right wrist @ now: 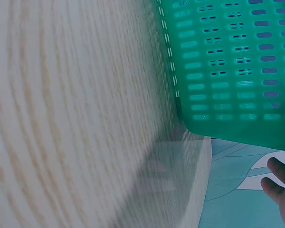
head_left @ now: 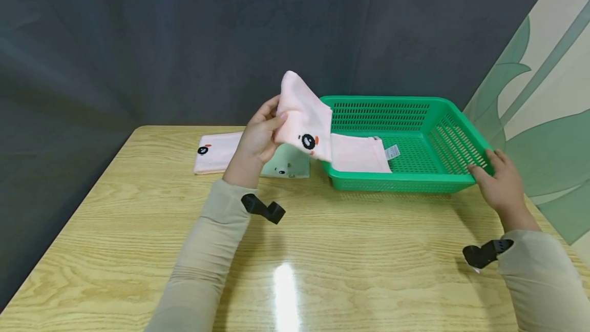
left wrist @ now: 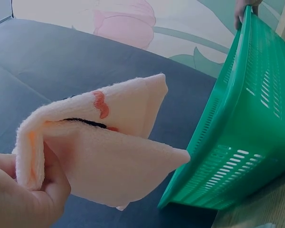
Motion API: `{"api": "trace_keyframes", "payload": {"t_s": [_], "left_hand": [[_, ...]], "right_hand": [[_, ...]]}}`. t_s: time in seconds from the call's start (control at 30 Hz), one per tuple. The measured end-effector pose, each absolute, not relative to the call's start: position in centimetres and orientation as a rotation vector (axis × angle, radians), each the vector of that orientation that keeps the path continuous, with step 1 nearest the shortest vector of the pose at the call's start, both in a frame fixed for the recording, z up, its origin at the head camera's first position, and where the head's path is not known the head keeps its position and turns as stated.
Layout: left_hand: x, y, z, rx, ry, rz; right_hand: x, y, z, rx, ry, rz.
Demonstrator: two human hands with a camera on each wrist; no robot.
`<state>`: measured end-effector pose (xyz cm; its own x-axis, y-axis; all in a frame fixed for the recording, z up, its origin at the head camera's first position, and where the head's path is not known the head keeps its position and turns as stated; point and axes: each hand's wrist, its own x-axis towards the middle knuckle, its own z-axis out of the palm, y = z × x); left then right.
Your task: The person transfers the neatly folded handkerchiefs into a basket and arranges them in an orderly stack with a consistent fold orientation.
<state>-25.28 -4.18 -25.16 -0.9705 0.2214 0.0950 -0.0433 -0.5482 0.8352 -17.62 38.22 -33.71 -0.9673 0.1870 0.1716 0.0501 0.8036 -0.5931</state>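
Observation:
My left hand point(head_left: 258, 137) pinches a folded pink towel point(head_left: 301, 119) with a black embroidered eye, held up at the left end of a green plastic basket point(head_left: 442, 177). In the left wrist view the towel point(left wrist: 118, 161) is bent at the thumb, its layers spreading apart toward the basket. Another pink towel point(head_left: 361, 153) with a white tag lies flat inside the basket, at its left. My right hand point(head_left: 500, 183) grips the basket's rim at the right front corner, thumb and fingers over the edge.
On the wooden table point(head_left: 184, 240), left of the basket, lie a folded pink towel point(head_left: 216, 152) and a folded green towel point(head_left: 290, 163), partly hidden behind my left hand. A dark curtain point(head_left: 230, 40) hangs behind, and a flower-patterned wall point(head_left: 548, 117) stands at the right.

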Motion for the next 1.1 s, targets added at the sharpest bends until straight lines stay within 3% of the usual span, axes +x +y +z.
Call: {"api": "trace_keyframes", "payload": {"t_s": [1.1], "left_hand": [[-26.3, 0.8, -26.1, 0.198, 1.391, 2.59]], "right_hand": [[-17.5, 38.1, -33.7, -0.196, -2.758, 0.899]]}}
